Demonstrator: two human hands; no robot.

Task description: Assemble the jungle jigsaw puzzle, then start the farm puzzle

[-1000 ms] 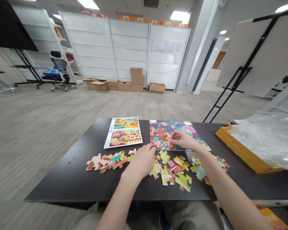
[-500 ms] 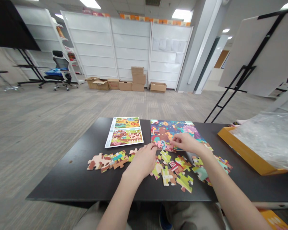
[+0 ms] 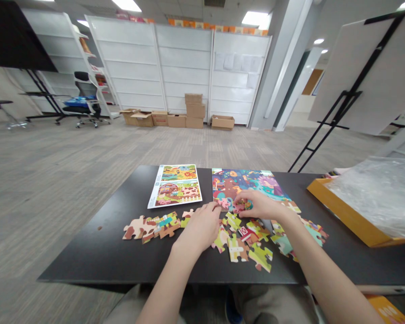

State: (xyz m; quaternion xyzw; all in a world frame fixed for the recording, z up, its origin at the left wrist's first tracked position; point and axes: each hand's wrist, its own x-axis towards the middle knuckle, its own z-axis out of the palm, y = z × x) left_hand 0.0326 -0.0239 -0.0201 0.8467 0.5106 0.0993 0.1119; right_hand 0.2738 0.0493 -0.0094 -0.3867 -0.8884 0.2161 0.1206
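My left hand (image 3: 200, 227) lies palm down, fingers stretched out, with its fingertips by the lower left corner of a colourful jigsaw puzzle (image 3: 246, 182). At the puzzle's lower edge, my right hand (image 3: 261, 206) has thumb and fingers around a small puzzle piece (image 3: 247, 204), partly covered by the fingers. Loose farm-picture pieces (image 3: 236, 247) lie in front of both hands, some showing a red barn and white fence. More loose pieces (image 3: 140, 228) sit left of my left hand, and others (image 3: 283, 243) are partly under my right forearm.
A picture sheet (image 3: 177, 193) with two printed scenes lies on the black table (image 3: 97, 256). On the right stands an orange box (image 3: 354, 216) holding clear plastic wrap (image 3: 378, 193). Cardboard boxes (image 3: 194, 114) and white shelves stand beyond.
My right hand has moved slightly left and down along the puzzle's lower edge, its thumb and fingers now spread around a piece. My left hand stays in place.
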